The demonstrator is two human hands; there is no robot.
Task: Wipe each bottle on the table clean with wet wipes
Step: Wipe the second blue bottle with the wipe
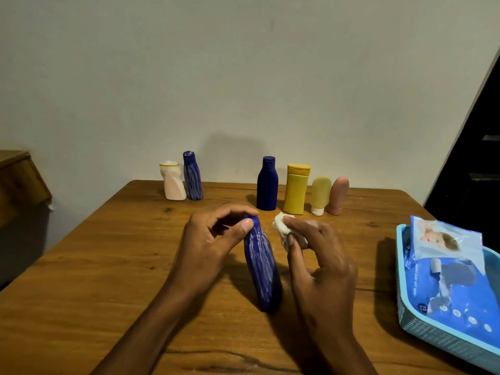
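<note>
Left fingers (244, 226): thumb and fingertips of the left hand (213, 239) pinch the cap end of a dark blue bottle (261, 269) streaked with white; the bottle stands tilted near the middle of the surface, base toward the person.
Right fingers (293, 243): curled round a bunched white wet wipe (284, 228); the right hand (322, 263) holds it just beside the bottle's upper part, whether touching cannot be told.
Step in hand: by the look of it, wiping this streaked bottle; the white marks run down most of its length, so it reads as barely begun.
Likely done: at the back right stand a plain dark blue bottle (267, 185), a yellow flip-cap bottle (296, 189), a pale yellow tube (320, 194) standing on its white cap, and a pink tube (338, 196); none shows smears, so they are probably wiped, though this is a guess.
Likely left: at the back left, a second blue bottle (192, 177) carries the same white streaks, and a white-and-pink bottle (173, 181) beside it has white residue on top.
Supply: a blue pack of baby wet wipes (454, 272) lies in a light blue plastic basket (414, 320) at the right edge.
Surface: a brown wooden table (108, 266) with visible grain and knots, and faint white flecks near the wipe.
Room: dim light; a plain pale wall (243, 77) behind the row; a wooden piece of furniture (19, 180) at the left; a dark opening at the far right.
</note>
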